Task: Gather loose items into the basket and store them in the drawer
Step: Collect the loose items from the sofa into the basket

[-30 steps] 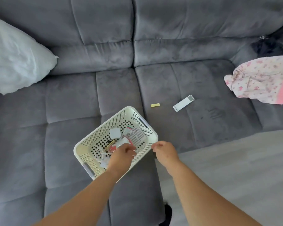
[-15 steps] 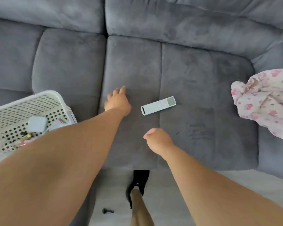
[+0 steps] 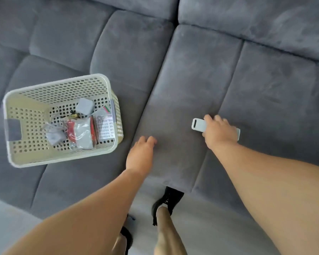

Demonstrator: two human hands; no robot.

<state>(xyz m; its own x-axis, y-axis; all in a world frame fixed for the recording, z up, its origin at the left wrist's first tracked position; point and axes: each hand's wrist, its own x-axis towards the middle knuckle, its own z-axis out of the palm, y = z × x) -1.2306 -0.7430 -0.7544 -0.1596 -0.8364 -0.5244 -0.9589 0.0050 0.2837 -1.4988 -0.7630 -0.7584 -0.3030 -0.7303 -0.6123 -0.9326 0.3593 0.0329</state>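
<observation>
A cream perforated basket (image 3: 109, 85) sits on the grey sofa at the left and holds several small packets and a grey square case. My right hand (image 3: 220, 132) grips a white remote (image 3: 198, 124) that lies on the seat cushion, with its thumb and fingers curled round the remote's middle. My left hand (image 3: 141, 153) is over the cushion just right of the basket, fingers curled under. The small yellow piece is out of sight, apparently inside that hand.
The grey sofa (image 3: 191, 70) fills most of the view, with its front edge near the bottom. Below it is pale floor (image 3: 219, 227), where my leg and black shoe (image 3: 170, 198) stand against the sofa.
My right hand has reached forward and closed round the remote. My left hand has drawn back from the spot where the yellow piece lay. The view has swung left, bringing the whole basket into sight.
</observation>
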